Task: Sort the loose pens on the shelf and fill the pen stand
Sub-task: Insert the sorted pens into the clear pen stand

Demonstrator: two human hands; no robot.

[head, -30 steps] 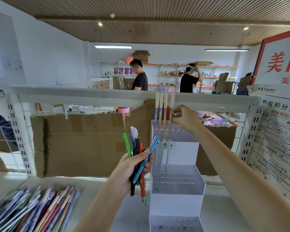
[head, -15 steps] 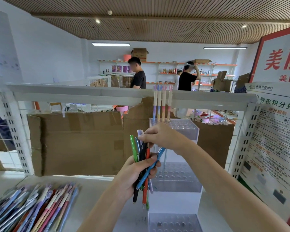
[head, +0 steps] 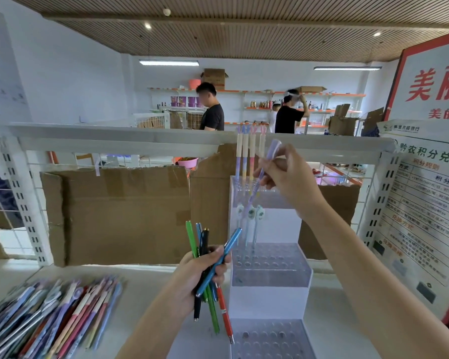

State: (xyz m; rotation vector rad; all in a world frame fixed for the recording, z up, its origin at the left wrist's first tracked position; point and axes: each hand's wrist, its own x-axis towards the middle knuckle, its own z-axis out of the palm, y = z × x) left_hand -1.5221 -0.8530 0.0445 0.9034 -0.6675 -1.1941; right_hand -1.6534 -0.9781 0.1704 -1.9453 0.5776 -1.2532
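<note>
A white three-tier pen stand (head: 270, 299) with clear perforated tops stands on the shelf in the middle. Several pastel pens (head: 245, 156) stand in its top tier, and three pens with round toppers (head: 250, 212) stand in the middle tier. My left hand (head: 197, 273) grips a bundle of pens (head: 208, 265), green, blue, black and red, just left of the stand. My right hand (head: 285, 177) pinches a lilac pen (head: 263, 169) tilted over the top tier.
A pile of loose pens (head: 49, 317) lies on the shelf at the lower left. Cardboard sheets (head: 114, 213) line the wire back panel. A printed notice board (head: 423, 203) stands at the right. Two people stand at far shelves.
My right hand came down from the top tier to the bundle, took the lilac pen out of it, and has lifted it back up over the top tier.
</note>
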